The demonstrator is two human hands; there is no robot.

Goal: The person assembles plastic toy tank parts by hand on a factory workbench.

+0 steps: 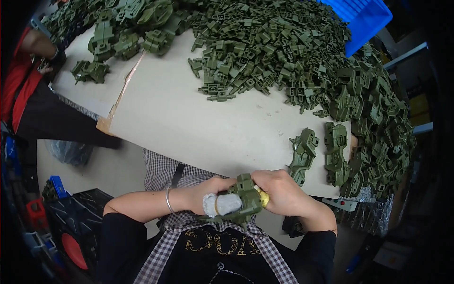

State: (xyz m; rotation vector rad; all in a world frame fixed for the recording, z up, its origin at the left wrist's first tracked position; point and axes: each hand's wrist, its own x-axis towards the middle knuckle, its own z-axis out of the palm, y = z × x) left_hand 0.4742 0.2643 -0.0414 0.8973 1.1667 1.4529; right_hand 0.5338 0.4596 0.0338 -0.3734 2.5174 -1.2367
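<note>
A dark green moulded plastic part point(247, 195) is held up in front of my apron, just off the table's near edge. My left hand point(196, 196) is closed on its left side, the thumb wrapped in a grey pad point(223, 204) with a band around it. On the part's right side my right hand point(280, 190) is closed, its fingers curled; a yellow wrap point(263, 197) shows at its thumb. Whether the right hand also holds a small piece is hidden. Two similar green parts point(304, 152) point(336, 154) lie on the table just beyond my right hand.
A big heap of small green pieces point(265, 47) covers the table's far side, with a blue crate point(366, 23) above it. Larger green parts point(378, 128) are piled along the right edge. A co-worker in red point(30, 87) stands at the left; a black crate point(78, 222) sits lower left.
</note>
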